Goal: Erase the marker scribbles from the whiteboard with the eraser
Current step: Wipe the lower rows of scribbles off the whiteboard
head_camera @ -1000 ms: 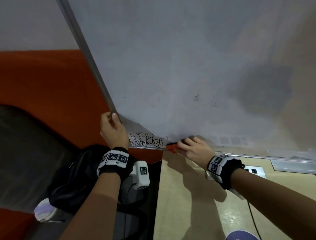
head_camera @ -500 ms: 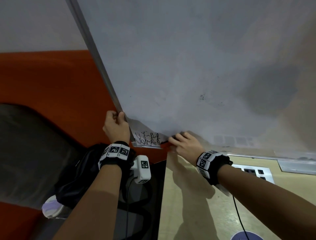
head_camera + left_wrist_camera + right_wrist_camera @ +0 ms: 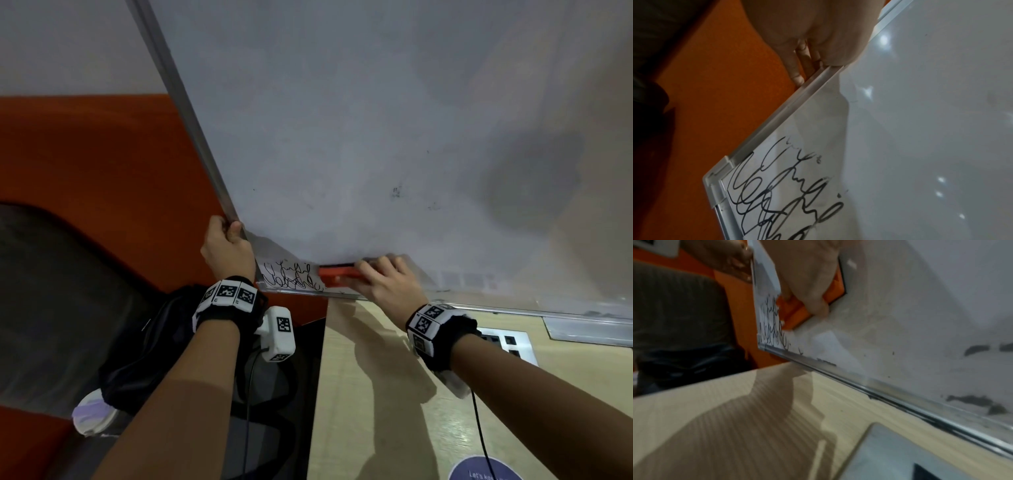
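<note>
Here the orange eraser [image 3: 337, 272] sits beside looping black scribbles [image 3: 289, 275].

Most of the eraser [image 3: 337, 273] is buried under the right hand [image 3: 385, 282] in the head view, only its orange left end pokes out, and the felt side is flat to the whiteboard [image 3: 376, 120] so you can't see it. The right wrist view is smeared, so the scribbles [image 3: 771, 324] by the corner are unreadable there and the dark smudges [image 3: 970, 400] along the bottom rail could be anything. In the left wrist view the left hand [image 3: 816, 37] is cut off at the top, its fingers [image 3: 797, 71] tuck behind the frame, and the scribbles run off the bottom edge. The floor sticker [image 3: 484, 468] text is cropped too.
</note>
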`<state>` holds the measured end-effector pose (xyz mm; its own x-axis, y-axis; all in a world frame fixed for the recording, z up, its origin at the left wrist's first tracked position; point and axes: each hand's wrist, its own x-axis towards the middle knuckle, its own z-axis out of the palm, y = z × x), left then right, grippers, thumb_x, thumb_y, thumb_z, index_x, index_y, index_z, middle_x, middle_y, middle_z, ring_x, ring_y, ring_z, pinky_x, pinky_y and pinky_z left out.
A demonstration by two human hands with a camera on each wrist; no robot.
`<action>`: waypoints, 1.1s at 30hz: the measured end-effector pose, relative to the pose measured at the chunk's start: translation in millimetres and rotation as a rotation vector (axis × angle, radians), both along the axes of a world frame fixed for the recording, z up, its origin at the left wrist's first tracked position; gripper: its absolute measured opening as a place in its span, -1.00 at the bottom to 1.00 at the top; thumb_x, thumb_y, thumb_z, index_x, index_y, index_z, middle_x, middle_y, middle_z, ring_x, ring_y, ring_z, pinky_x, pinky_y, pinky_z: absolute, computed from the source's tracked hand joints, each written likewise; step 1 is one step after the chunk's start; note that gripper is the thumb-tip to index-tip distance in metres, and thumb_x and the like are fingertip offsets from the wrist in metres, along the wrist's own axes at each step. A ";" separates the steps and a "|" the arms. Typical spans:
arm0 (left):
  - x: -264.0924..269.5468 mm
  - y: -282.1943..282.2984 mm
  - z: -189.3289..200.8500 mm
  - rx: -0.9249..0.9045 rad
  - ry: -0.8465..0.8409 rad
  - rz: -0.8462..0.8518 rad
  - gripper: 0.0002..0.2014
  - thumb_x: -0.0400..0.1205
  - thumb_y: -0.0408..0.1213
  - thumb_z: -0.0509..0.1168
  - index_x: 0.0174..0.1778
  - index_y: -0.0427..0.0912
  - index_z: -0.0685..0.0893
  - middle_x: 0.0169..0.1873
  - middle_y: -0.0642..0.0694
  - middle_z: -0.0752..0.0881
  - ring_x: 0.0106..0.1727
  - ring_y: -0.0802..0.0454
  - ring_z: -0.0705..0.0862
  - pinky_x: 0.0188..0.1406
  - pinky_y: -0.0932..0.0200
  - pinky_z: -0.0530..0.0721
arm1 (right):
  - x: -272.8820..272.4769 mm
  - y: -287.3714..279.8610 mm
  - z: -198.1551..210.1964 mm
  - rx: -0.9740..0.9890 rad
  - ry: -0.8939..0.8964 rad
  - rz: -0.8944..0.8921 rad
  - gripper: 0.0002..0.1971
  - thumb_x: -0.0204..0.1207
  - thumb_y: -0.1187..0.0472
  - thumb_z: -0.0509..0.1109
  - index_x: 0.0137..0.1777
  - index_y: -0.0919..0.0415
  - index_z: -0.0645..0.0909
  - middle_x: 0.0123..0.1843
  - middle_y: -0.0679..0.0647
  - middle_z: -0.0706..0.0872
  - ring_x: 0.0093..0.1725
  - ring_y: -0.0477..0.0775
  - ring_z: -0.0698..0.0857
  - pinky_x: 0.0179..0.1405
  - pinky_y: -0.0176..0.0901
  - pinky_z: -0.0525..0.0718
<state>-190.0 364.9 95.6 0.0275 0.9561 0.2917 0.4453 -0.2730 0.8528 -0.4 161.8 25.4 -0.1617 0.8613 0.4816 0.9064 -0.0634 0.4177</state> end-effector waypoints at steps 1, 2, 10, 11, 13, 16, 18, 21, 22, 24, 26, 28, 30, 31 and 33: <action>0.2 0.5 -0.4 0.001 -0.003 -0.001 -0.92 0.74 -0.38 0.27 0.03 -0.31 0.63 -0.04 -0.24 0.74 -0.01 -0.13 0.66 -0.06 0.15 0.51 | -1.0 1.2 -3.2 -0.042 -0.035 0.010 -0.54 0.62 0.19 0.13 0.38 -0.23 0.66 0.14 0.00 0.62 0.01 0.16 0.43 0.00 0.04 0.35; 0.3 1.0 -0.9 0.005 -0.004 -0.001 -0.92 0.74 -0.38 0.27 0.02 -0.32 0.63 -0.03 -0.25 0.75 0.00 -0.15 0.67 -0.06 0.15 0.51 | -1.4 1.9 -4.3 -0.083 -0.062 0.029 -0.53 0.61 0.19 0.11 0.35 -0.25 0.67 0.13 -0.03 0.61 0.02 0.15 0.42 0.01 0.03 0.33; -0.2 2.7 -4.4 0.029 0.001 -0.004 -0.92 0.74 -0.37 0.28 0.02 -0.33 0.62 -0.02 -0.27 0.74 0.02 -0.20 0.68 -0.05 0.10 0.54 | 6.3 -12.1 1.3 0.032 0.020 -0.020 -0.52 0.61 0.21 0.16 0.44 -0.21 0.62 0.25 0.06 0.58 0.06 0.18 0.45 0.04 0.08 0.39; -0.6 3.0 -4.4 0.034 0.007 -0.011 -0.92 0.74 -0.38 0.28 0.02 -0.32 0.62 -0.02 -0.26 0.74 0.02 -0.19 0.67 -0.05 0.11 0.53 | 7.1 -15.7 -5.3 -0.023 -0.019 -0.008 -0.54 0.60 0.21 0.14 0.37 -0.20 0.68 0.23 0.04 0.58 0.07 0.16 0.45 0.06 0.05 0.37; -3.0 5.6 -5.1 0.055 0.031 -0.032 -0.93 0.73 -0.39 0.26 0.00 -0.31 0.62 -0.05 -0.26 0.73 -0.01 -0.19 0.67 -0.08 0.10 0.51 | 12.0 -25.3 -15.4 -0.108 -0.097 -0.017 -0.55 0.59 0.23 0.10 0.22 -0.16 0.77 0.21 0.02 0.48 0.09 0.13 0.44 0.09 0.00 0.33; -6.7 12.1 -11.3 0.099 0.070 -0.059 -0.93 0.72 -0.39 0.26 -0.03 -0.30 0.61 -0.09 -0.28 0.73 -0.04 -0.25 0.68 -0.10 -0.03 0.61 | 20.4 -37.4 -21.9 -0.129 -0.097 -0.025 -0.56 0.60 0.24 0.09 0.18 -0.06 0.79 0.16 0.03 0.43 0.04 0.15 0.45 0.04 0.01 0.35; -8.3 14.3 -12.1 0.109 0.089 -0.071 -0.94 0.72 -0.38 0.26 -0.03 -0.29 0.61 -0.09 -0.29 0.73 -0.05 -0.27 0.69 -0.08 -0.11 0.66 | 14.6 -32.3 -22.3 -0.109 -0.085 -0.007 -0.59 0.57 0.26 0.11 0.10 0.02 0.81 0.13 0.04 0.52 0.00 0.15 0.48 0.03 0.01 0.37; -9.7 15.3 -11.6 0.112 0.103 -0.075 -0.93 0.72 -0.38 0.27 -0.03 -0.29 0.62 -0.09 -0.29 0.74 -0.05 -0.28 0.70 -0.07 -0.14 0.68 | -9.9 1.7 -26.2 -0.079 -0.015 0.061 -0.64 0.54 0.27 0.14 0.08 0.07 0.78 0.08 0.01 0.63 -0.02 0.14 0.49 0.01 0.00 0.38; -10.0 15.2 -11.0 0.109 0.105 -0.077 -0.94 0.72 -0.38 0.27 -0.03 -0.29 0.62 -0.09 -0.28 0.74 -0.05 -0.27 0.70 -0.06 -0.12 0.67 | -20.1 16.4 -26.7 -0.068 0.006 0.078 -0.66 0.54 0.25 0.16 0.06 0.06 0.78 0.10 0.01 0.60 -0.02 0.13 0.47 0.00 -0.01 0.38; -10.5 14.5 -9.2 0.105 0.106 -0.083 -0.94 0.72 -0.38 0.28 -0.03 -0.28 0.63 -0.08 -0.27 0.75 -0.03 -0.25 0.70 -0.06 -0.04 0.63 | -37.2 39.6 -26.8 -0.056 0.029 0.090 -0.69 0.53 0.23 0.18 -0.10 0.04 0.79 0.12 -0.01 0.56 -0.01 0.11 0.45 0.01 -0.04 0.38; -11.8 14.9 -7.4 0.098 0.108 -0.092 -0.94 0.72 -0.38 0.28 -0.01 -0.29 0.63 -0.07 -0.26 0.75 -0.02 -0.25 0.71 -0.04 -0.04 0.64 | -43.3 45.9 -28.4 -0.076 0.051 0.080 -0.66 0.52 0.23 0.15 -0.18 0.04 0.80 0.10 -0.01 0.60 0.00 0.11 0.46 0.04 -0.03 0.39; -13.3 15.1 -6.7 0.092 0.109 -0.116 -0.94 0.72 -0.38 0.29 0.00 -0.30 0.64 -0.05 -0.25 0.75 0.00 -0.24 0.72 0.01 -0.09 0.70 | -35.1 31.2 -32.0 -0.126 0.051 0.060 -0.65 0.54 0.20 0.14 -0.12 0.05 0.81 0.10 -0.01 0.59 0.01 0.12 0.47 0.04 -0.02 0.41; -13.5 15.6 -6.1 0.091 0.105 -0.124 -0.94 0.72 -0.38 0.30 -0.01 -0.30 0.64 -0.06 -0.24 0.75 0.00 -0.23 0.73 0.02 -0.17 0.74 | -16.7 8.6 -35.4 -0.168 0.029 0.039 -0.65 0.51 0.18 0.15 -0.09 0.10 0.82 0.11 0.00 0.60 0.00 0.14 0.48 0.02 -0.01 0.43; -12.9 15.2 -5.7 0.092 0.105 -0.121 -0.95 0.72 -0.38 0.30 -0.02 -0.29 0.63 -0.06 -0.23 0.75 -0.01 -0.23 0.73 0.01 -0.19 0.74 | -7.3 -2.7 -35.7 -0.187 0.017 0.028 -0.64 0.48 0.20 0.15 -0.12 0.12 0.83 0.10 0.01 0.64 0.01 0.16 0.48 0.02 0.01 0.44; -11.7 14.4 -4.9 0.100 0.109 -0.110 -0.96 0.71 -0.38 0.30 -0.03 -0.28 0.63 -0.07 -0.22 0.76 -0.02 -0.23 0.73 0.00 -0.20 0.74 | 4.9 -19.4 -34.1 -0.207 -0.021 -0.004 -0.64 0.46 0.25 0.15 -0.16 0.13 0.83 0.10 0.03 0.66 0.02 0.18 0.47 0.01 0.02 0.42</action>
